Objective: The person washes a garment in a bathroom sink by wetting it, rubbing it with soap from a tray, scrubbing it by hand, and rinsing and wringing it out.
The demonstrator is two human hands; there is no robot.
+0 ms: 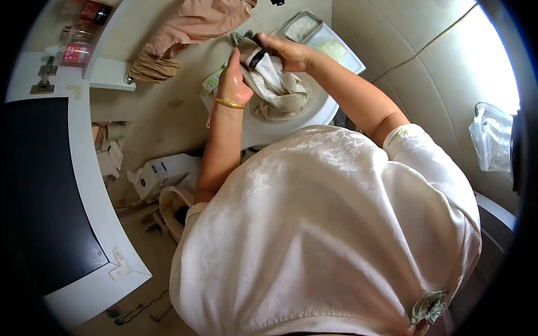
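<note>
Over a white sink (319, 115), my two hands hold a wet-looking light cloth (277, 89) with a dark band near its upper end. My left hand (232, 84) is at the cloth's left edge, its palm turned inward and a gold bracelet on the wrist. At the cloth's upper right, my right hand (288, 53) grips it near the dark band, thumb and fingers on the fabric. The lower part of the cloth hangs bunched in the basin.
A metal dish (303, 27) and a pale green item (329, 50) sit on the sink's right ledge. Pink cloth (196, 22) hangs above left. An open cabinet door (84, 185) stands at left, a white box (165, 175) below. A plastic bag (490, 137) hangs at right.
</note>
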